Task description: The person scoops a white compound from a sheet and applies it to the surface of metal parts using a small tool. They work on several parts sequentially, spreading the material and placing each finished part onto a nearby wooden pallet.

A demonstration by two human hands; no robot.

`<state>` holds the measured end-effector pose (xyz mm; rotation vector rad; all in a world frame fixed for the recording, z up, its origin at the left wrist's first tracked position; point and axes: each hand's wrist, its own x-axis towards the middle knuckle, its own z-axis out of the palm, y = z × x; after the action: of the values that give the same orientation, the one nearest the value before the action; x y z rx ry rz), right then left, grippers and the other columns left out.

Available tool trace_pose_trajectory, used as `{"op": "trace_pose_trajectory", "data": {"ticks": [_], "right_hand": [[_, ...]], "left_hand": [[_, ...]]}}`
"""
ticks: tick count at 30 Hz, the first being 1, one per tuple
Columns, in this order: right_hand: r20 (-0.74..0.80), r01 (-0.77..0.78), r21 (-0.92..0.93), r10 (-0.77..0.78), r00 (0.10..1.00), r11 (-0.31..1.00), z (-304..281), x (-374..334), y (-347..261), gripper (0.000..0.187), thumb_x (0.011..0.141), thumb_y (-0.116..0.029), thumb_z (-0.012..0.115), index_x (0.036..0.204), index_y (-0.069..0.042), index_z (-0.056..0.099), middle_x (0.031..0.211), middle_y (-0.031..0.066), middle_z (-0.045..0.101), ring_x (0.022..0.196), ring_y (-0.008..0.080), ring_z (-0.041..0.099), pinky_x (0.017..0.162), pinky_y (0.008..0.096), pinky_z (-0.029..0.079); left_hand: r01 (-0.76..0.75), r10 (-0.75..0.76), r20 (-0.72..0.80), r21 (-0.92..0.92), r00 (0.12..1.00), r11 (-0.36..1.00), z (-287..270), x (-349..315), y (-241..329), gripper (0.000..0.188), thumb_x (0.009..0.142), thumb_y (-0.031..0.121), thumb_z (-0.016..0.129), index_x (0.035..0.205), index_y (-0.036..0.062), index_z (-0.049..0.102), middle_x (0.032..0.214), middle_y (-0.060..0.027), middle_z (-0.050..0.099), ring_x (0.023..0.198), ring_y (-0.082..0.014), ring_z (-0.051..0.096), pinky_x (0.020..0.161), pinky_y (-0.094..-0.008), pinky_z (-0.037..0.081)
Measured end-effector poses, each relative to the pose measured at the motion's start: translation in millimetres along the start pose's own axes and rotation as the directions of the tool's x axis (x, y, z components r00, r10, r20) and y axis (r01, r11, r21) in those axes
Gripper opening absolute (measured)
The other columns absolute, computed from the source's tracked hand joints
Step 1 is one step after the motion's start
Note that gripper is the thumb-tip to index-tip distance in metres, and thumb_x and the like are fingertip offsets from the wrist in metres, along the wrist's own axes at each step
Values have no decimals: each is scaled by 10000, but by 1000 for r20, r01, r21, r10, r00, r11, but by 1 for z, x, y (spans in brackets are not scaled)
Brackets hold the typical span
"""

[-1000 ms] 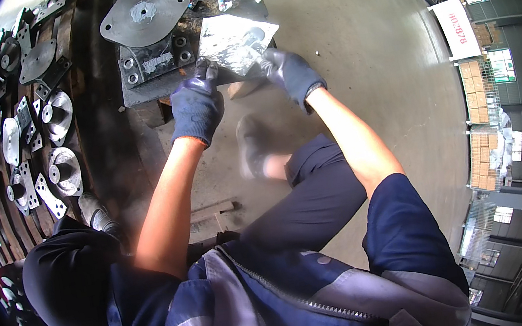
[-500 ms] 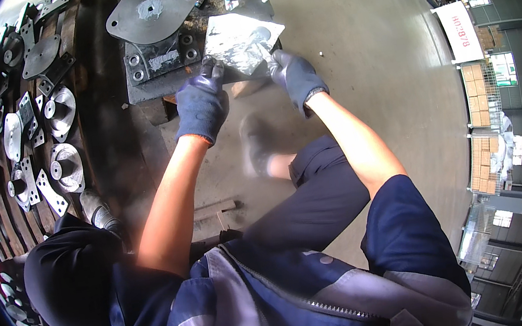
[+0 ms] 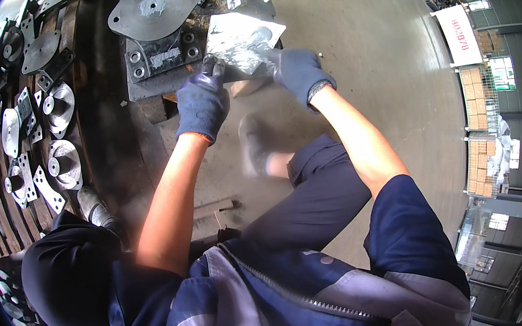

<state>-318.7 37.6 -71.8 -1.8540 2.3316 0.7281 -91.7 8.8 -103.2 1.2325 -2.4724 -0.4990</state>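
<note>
The wooden pallet (image 3: 72, 26), spread with metal parts (image 3: 44, 52), lies well left of my fingers. Just beyond them is the dark bench (image 3: 154, 90). Ahead and to the left of my left fingertips, on that bench, stands an oval-flanged part (image 3: 169, 20) with a pale smear at its centre. The shiny sheet (image 3: 242, 35) is right at my fingertips, above the bench's near edge, its face streaked with a pale coat. My left hand (image 3: 201, 104) pinches its near-left corner, thumb uppermost. My right hand (image 3: 302, 76) blurs at the near-right edge; I cannot tell whether those fingers grasp anything.

To work this well, I'd say: hold the left corner firm, tilt the sheet little, and use light, even strokes with the right, minding the edges in case they are sharp.

Of writing, there's a white sign (image 3: 456, 35) far to the right of my fingers, with red characters in 1 line, and 2 pale characters on my jacket (image 3: 332, 286), back toward me from my left fingers.
</note>
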Motion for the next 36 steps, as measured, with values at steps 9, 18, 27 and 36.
{"op": "trace_pose_trajectory", "data": {"ticks": [9, 18, 27, 36], "right_hand": [[-72, 6, -40, -9, 997, 999, -16, -17, -15, 235, 959, -218, 543, 1135, -204, 699, 966, 70, 768, 893, 255, 756, 719, 459, 583], [-84, 6, -54, -10, 996, 999, -31, -22, -13, 245, 981, -215, 524, 1136, -166, 708, 995, 73, 767, 897, 255, 752, 699, 410, 580], [-21, -83, -50, 82, 996, 995, -24, -13, -5, 289, 974, -268, 544, 1225, -199, 671, 1077, 53, 759, 937, 243, 747, 707, 465, 585], [-16, -206, 432, 237, 971, 878, -4, -26, 2, 271, 991, -382, 519, 1073, -168, 663, 1024, 182, 715, 900, 421, 687, 783, 492, 555]], "left_hand": [[24, -24, 54, -14, 998, 1000, -7, 1, 3, 550, 788, 166, 646, 1333, 145, 579, 1373, -128, 594, 979, -380, 686, 823, -481, 569], [-28, 28, -39, -3, 999, 1000, 3, 0, -5, 562, 797, 180, 651, 1351, 152, 563, 1367, -117, 595, 1036, -365, 670, 847, -484, 563], [-20, 20, 4, -20, 1000, 1000, 0, 3, 0, 554, 800, 179, 629, 1348, 134, 565, 1387, -136, 585, 1025, -370, 675, 849, -489, 561], [-66, 64, -84, -20, 994, 998, 9, -4, -8, 571, 804, 196, 655, 1362, 140, 553, 1384, -138, 584, 1022, -374, 674, 849, -475, 562]]}}
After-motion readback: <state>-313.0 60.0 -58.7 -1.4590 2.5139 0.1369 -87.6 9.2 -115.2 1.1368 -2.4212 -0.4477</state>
